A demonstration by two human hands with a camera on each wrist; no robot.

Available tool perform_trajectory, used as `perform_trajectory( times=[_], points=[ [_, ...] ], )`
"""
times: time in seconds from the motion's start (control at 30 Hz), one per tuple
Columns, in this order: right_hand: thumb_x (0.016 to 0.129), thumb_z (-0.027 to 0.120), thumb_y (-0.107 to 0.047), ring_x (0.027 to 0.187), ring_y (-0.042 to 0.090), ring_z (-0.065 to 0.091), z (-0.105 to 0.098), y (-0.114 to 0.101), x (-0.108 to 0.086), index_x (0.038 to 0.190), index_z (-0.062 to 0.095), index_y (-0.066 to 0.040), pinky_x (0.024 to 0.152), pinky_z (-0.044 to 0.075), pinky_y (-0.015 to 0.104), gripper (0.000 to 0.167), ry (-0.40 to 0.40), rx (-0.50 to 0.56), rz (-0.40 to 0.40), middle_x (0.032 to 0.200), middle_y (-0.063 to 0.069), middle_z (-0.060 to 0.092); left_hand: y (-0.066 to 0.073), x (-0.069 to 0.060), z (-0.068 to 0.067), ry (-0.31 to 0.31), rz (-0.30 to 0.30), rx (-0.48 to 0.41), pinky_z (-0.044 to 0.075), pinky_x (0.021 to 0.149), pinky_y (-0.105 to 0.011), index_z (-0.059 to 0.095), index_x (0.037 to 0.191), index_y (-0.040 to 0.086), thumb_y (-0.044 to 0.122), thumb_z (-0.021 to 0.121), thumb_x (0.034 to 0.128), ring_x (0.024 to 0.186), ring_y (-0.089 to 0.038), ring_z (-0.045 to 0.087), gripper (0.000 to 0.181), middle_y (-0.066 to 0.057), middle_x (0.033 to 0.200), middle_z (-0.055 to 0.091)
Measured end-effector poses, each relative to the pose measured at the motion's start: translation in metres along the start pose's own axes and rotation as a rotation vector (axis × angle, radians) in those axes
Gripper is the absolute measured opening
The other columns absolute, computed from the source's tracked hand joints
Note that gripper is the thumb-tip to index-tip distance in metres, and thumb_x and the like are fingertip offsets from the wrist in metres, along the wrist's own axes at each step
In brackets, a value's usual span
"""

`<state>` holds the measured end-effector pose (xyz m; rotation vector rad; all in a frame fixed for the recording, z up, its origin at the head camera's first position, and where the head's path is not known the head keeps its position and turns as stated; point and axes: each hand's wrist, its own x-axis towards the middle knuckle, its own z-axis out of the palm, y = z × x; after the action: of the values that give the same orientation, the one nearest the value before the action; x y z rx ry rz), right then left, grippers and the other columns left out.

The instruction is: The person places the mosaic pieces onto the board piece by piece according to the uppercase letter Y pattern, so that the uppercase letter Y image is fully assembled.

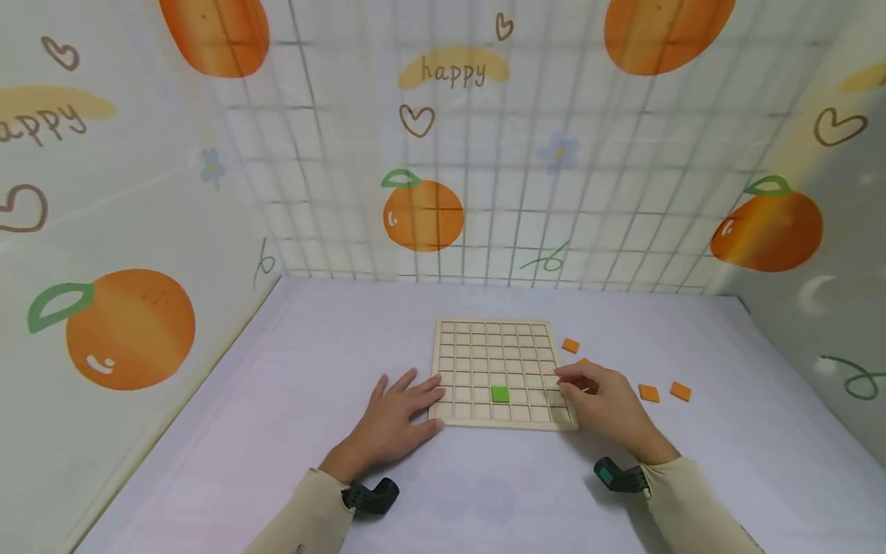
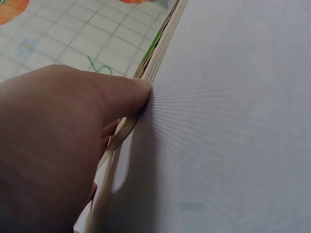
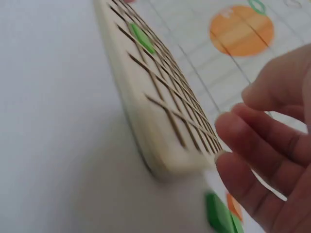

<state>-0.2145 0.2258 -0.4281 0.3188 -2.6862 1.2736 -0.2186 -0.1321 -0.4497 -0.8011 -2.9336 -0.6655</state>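
Observation:
A pale wooden board (image 1: 464,352) with a grid of square cells lies on the table. One green square tile (image 1: 500,395) sits in a cell in its front half. My left hand (image 1: 398,419) rests at the board's front left corner, fingers spread; in the left wrist view its thumb (image 2: 129,94) presses the board's edge. Over the right edge hovers my right hand (image 1: 612,396), fingers loosely bent. In the right wrist view its fingertips (image 3: 231,128) show nothing between them and the thumb. Blurred green tiles (image 3: 218,213) lie below that hand, hidden in the head view.
Several orange square tiles lie right of the board, among them one near its back right corner (image 1: 571,345) and one farther right (image 1: 681,392). A printed curtain (image 1: 332,192) with oranges and a wire grid closes off the back of the table (image 1: 346,323).

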Motion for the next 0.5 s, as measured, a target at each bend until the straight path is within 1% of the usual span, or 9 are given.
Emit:
perform_trajectory(
  times=[0.1, 0.2, 0.27, 0.37, 0.5],
  points=[
    [0.096, 0.068, -0.019, 0.095, 0.021, 0.064, -0.015, 0.008, -0.006, 0.119, 0.071, -0.007, 0.075, 0.051, 0.027, 0.026, 0.027, -0.025, 0.059, 0.111, 0.004, 0.072, 0.001, 0.0, -0.001, -0.014, -0.008, 0.007, 0.003, 0.117, -0.065, 0.056, 0.145, 0.023, 0.042, 0.061, 0.0971, 0.15, -0.029, 0.023, 0.052, 0.01, 0.157, 0.04],
    [0.098, 0.066, -0.025, 0.103, 0.023, 0.063, -0.028, 0.017, -0.009, 0.123, 0.069, -0.007, 0.08, 0.05, 0.026, 0.031, 0.034, -0.032, 0.113, 0.114, 0.005, 0.071, 0.002, 0.0, -0.001, -0.022, -0.012, 0.009, 0.003, 0.117, -0.064, 0.056, 0.146, 0.023, 0.043, 0.061, 0.0973, 0.15, -0.029, 0.022, 0.052, 0.01, 0.157, 0.039],
    [0.099, 0.065, -0.028, 0.107, 0.025, 0.062, -0.034, 0.022, -0.01, 0.126, 0.068, -0.007, 0.082, 0.05, 0.027, 0.034, 0.03, -0.033, 0.142, 0.116, 0.007, 0.07, 0.002, 0.0, -0.002, -0.026, -0.012, 0.008, 0.002, 0.117, -0.065, 0.055, 0.146, 0.023, 0.043, 0.06, 0.0975, 0.15, -0.03, 0.022, 0.052, 0.01, 0.157, 0.039],
    [0.099, 0.063, -0.03, 0.111, 0.027, 0.061, -0.039, 0.03, -0.01, 0.129, 0.065, -0.006, 0.084, 0.051, 0.029, 0.038, 0.019, -0.054, 0.18, 0.119, 0.01, 0.069, 0.002, 0.0, -0.001, -0.032, -0.007, 0.015, 0.002, 0.117, -0.065, 0.054, 0.147, 0.023, 0.044, 0.059, 0.0981, 0.15, -0.03, 0.021, 0.053, 0.01, 0.158, 0.038],
    [0.099, 0.063, -0.03, 0.108, 0.028, 0.062, -0.038, 0.036, -0.012, 0.13, 0.064, -0.005, 0.08, 0.052, 0.033, 0.04, -0.002, -0.07, 0.219, 0.121, 0.012, 0.068, 0.001, -0.002, 0.0, -0.031, -0.01, 0.021, 0.002, 0.117, -0.064, 0.054, 0.147, 0.023, 0.044, 0.059, 0.0984, 0.151, -0.029, 0.021, 0.053, 0.01, 0.158, 0.038]
  ],
)
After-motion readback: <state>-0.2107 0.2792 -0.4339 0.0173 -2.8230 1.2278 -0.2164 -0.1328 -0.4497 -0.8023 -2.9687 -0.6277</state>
